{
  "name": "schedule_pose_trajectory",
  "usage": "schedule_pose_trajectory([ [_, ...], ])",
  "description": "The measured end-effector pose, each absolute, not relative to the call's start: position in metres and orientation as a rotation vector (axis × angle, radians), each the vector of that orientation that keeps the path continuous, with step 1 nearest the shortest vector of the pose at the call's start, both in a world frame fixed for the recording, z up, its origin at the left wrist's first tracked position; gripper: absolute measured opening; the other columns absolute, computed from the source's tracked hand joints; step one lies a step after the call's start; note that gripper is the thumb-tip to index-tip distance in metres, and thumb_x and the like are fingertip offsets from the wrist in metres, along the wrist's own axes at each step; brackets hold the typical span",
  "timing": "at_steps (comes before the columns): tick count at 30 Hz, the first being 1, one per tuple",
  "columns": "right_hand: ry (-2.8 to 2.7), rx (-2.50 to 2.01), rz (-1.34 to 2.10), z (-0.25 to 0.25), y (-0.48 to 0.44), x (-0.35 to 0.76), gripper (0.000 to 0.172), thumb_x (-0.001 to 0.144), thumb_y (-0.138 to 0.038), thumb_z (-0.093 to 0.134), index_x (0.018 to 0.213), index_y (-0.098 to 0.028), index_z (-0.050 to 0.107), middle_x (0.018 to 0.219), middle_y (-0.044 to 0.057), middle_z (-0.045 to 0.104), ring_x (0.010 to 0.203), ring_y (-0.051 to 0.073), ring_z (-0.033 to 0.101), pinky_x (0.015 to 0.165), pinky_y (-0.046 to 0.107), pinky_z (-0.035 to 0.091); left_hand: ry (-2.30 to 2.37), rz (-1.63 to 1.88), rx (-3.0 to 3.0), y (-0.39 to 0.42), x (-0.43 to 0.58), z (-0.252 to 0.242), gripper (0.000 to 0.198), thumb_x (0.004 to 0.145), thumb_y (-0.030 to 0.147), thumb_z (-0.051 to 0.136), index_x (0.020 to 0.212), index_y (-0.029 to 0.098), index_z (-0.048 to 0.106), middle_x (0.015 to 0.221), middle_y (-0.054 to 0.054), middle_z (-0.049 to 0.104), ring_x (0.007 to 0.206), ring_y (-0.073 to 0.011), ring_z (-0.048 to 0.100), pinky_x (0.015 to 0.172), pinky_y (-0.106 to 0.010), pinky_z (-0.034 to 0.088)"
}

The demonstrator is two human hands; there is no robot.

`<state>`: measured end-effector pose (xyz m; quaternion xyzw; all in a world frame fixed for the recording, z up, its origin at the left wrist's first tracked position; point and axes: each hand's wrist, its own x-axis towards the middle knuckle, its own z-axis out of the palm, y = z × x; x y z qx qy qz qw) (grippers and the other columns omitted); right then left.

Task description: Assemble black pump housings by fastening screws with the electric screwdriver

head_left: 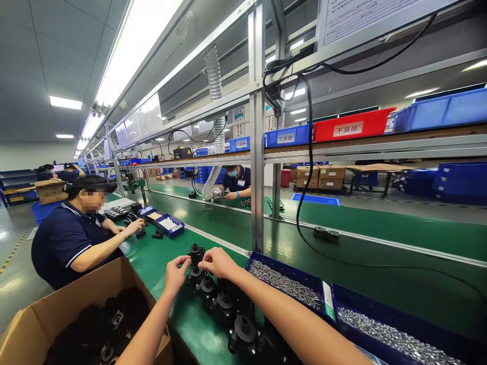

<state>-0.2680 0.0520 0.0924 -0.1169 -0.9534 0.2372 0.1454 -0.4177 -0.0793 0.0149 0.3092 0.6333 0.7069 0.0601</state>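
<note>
A row of black plastic pump-like housings (243, 329) with round upright necks runs along the green bench. At its far end, my left hand (177, 275) is closed in a pinch beside the second housing (196, 271). From the other side my right hand (219, 262) also pinches, its fingertips close to that housing's neck. Whatever lies between the fingertips of either hand is too small to make out. Right of the row stand a blue bin of long screws (285, 284) and another bin of small metal fasteners (391, 332). My right forearm hides part of the row.
An open cardboard box (34, 329) of dark parts stands at lower left. A co-worker (72, 238) sits beyond it, hands on black parts. A metal post (257, 177) rises ahead, and a black cable (310, 152) hangs right of it. Another person (238, 180) works across the belt.
</note>
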Motion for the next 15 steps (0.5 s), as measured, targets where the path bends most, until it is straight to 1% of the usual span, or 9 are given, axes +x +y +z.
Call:
schedule_pose_trajectory([
  [3, -2.643, -0.349, 0.724, 0.090, 0.050, -0.267, 0.024, 0.091, -0.038, 0.073, 0.079, -0.017, 0.075, 0.075, 0.003, 0.076, 0.071, 0.017, 0.068, 0.067, 0.027, 0.049, 1.965, 2.121, 0.987, -0.081, -0.416, 0.016, 0.014, 0.070, 0.030, 0.084, 0.079, 0.019, 0.081, 0.084, -0.007, 0.079, 0.087, -0.0259, 0.069, 0.084, -0.034, 0.054],
  [5, -2.580, -0.357, 0.751, 0.088, 0.048, -0.267, 0.020, 0.088, -0.035, 0.074, 0.077, -0.019, 0.079, 0.074, 0.004, 0.077, 0.070, 0.017, 0.068, 0.061, 0.025, 0.043, 1.989, 2.105, 1.028, -0.082, -0.415, 0.017, 0.005, 0.072, 0.023, 0.082, 0.077, 0.022, 0.081, 0.085, -0.007, 0.077, 0.088, -0.0259, 0.068, 0.087, -0.034, 0.054],
  [6, -2.553, -0.360, 0.763, 0.086, 0.047, -0.267, 0.019, 0.087, -0.035, 0.074, 0.077, -0.020, 0.080, 0.074, 0.005, 0.078, 0.070, 0.018, 0.068, 0.060, 0.025, 0.041, 1.997, 2.092, 1.056, -0.082, -0.415, 0.018, 0.004, 0.073, 0.020, 0.081, 0.076, 0.023, 0.080, 0.085, -0.007, 0.077, 0.089, -0.0260, 0.068, 0.089, -0.034, 0.053],
  [8, -2.506, -0.360, 0.790, 0.083, 0.045, -0.267, 0.019, 0.087, -0.035, 0.073, 0.078, -0.020, 0.081, 0.075, 0.005, 0.078, 0.070, 0.019, 0.068, 0.060, 0.026, 0.039, 2.006, 2.046, 1.132, -0.084, -0.414, 0.021, 0.011, 0.074, 0.015, 0.079, 0.073, 0.026, 0.080, 0.083, -0.008, 0.075, 0.092, -0.0265, 0.067, 0.095, -0.036, 0.052],
  [11, -2.452, -0.350, 0.853, 0.079, 0.043, -0.268, 0.019, 0.086, -0.034, 0.073, 0.077, -0.020, 0.082, 0.074, 0.005, 0.078, 0.071, 0.019, 0.068, 0.061, 0.026, 0.040, 2.026, 1.937, 1.257, -0.088, -0.415, 0.030, 0.016, 0.073, 0.012, 0.078, 0.069, 0.028, 0.079, 0.081, -0.009, 0.074, 0.095, -0.0289, 0.066, 0.103, -0.042, 0.050],
  [13, -2.423, -0.330, 0.913, 0.076, 0.042, -0.269, 0.018, 0.086, -0.032, 0.073, 0.078, -0.019, 0.083, 0.074, 0.004, 0.079, 0.072, 0.020, 0.068, 0.063, 0.026, 0.042, 2.051, 1.889, 1.307, -0.092, -0.416, 0.038, 0.017, 0.072, 0.012, 0.078, 0.074, 0.028, 0.081, 0.092, -0.010, 0.076, 0.104, -0.0308, 0.065, 0.108, -0.045, 0.047],
  [15, -2.394, -0.304, 0.969, 0.074, 0.041, -0.272, 0.019, 0.088, -0.031, 0.071, 0.080, -0.019, 0.083, 0.077, 0.004, 0.080, 0.074, 0.019, 0.070, 0.065, 0.025, 0.044, 2.058, 1.855, 1.336, -0.096, -0.414, 0.047, 0.019, 0.074, 0.015, 0.077, 0.086, 0.028, 0.082, 0.109, -0.010, 0.076, 0.113, -0.0311, 0.064, 0.109, -0.045, 0.047],
])
